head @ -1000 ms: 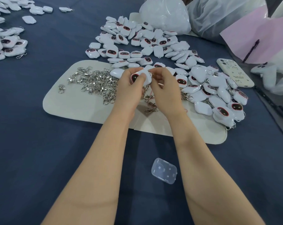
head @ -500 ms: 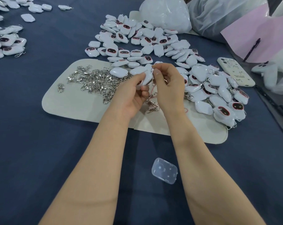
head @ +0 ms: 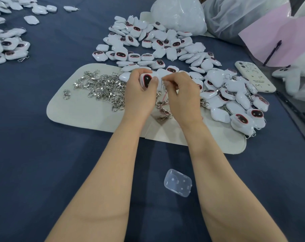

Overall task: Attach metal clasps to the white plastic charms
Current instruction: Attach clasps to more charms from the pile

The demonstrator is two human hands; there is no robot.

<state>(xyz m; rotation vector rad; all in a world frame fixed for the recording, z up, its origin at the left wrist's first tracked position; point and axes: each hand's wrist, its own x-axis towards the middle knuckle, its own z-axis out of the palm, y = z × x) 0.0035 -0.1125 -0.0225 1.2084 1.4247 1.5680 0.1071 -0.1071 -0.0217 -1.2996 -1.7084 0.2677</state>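
Hands meet in the middle of the head view, two of them, close together over the far middle of a cream, round-cornered felt mat (head: 81, 112). The left hand (head: 139, 92) grips one white plastic charm (head: 147, 80), a rounded square with a dark, red-rimmed face, and the thumb lies across that face. The right hand (head: 182, 96) sits at the charm's right edge, fingertips pinching a silver metal clasp (head: 159, 93) whose hook dangles below. The fingers hide whether its ring is through the charm.

On the mat's left half lies a tangled heap of loose clasps (head: 104, 88), too many to count. One stray clasp (head: 66, 94) lies apart, near the mat's left edge. Beyond the mat's far edge sprawls a pile of bare charms (head: 157, 42), several dozen at least. A second pile of charms (head: 235, 100) covers the mat's right end, and many of these show clasps. Well left of the mat, a third group of charms (head: 6, 48) is cut off by the frame.

Nearer than the mat, one clear plastic case (head: 177, 182) lies on the dark blue cloth (head: 43, 154). Just right of the mat lies one phone in a cream case (head: 254, 77); its small dark marks cannot be read. Past the mat's far right corner stand two white plastic bags (head: 179, 13). Beside them is a pink sheet (head: 277, 32) with one dark pen (head: 272, 53) on it, and a white plush toy (head: 288, 75) is partly cut off.
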